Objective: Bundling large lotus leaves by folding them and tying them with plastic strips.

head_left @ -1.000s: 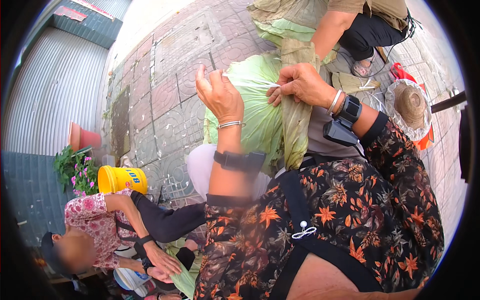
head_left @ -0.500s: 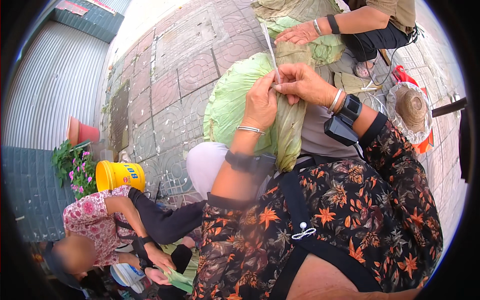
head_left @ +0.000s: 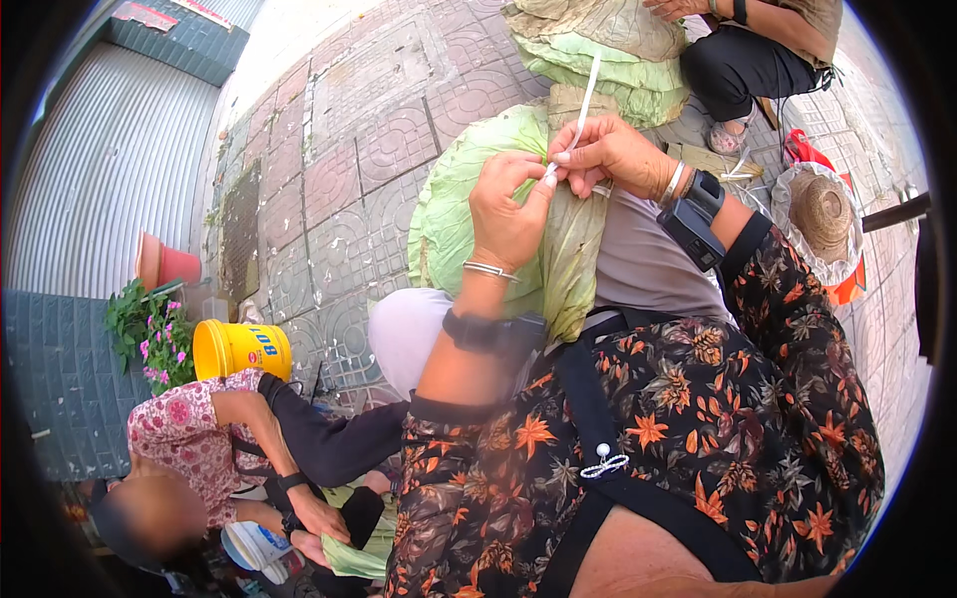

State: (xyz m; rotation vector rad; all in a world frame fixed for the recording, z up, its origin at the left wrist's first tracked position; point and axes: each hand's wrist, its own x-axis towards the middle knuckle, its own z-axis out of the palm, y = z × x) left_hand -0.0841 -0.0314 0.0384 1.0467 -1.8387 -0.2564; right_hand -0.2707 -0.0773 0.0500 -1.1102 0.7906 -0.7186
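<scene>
A folded bundle of large leaves (head_left: 446,214), pale green and brownish, probably lotus leaves, lies across my lap. A thin white strap (head_left: 592,85) comes up out of my fingers over the bundle, and part of it shows against the brown leaf below my right fingers. My left hand (head_left: 508,209) is closed, pinching the strap between thumb and fingertips at the bundle's upper part. Close against it, my right hand (head_left: 620,157) is closed too, with thumb and forefinger pinching the strap. Whether a knot lies between the fingertips is hidden.
Another stack of leaves (head_left: 608,60) lies ahead, beside a seated person's dark trousers (head_left: 733,70). At right is a straw hat (head_left: 819,214). At lower left, another person's hands (head_left: 317,523) hold leaves near a yellow bucket (head_left: 239,349). Flower pots stand by the shutter.
The strap's free end has swung right, and my right hand has shifted slightly right and up. The other person's hand ahead has lifted off the leaf stack and drawn back.
</scene>
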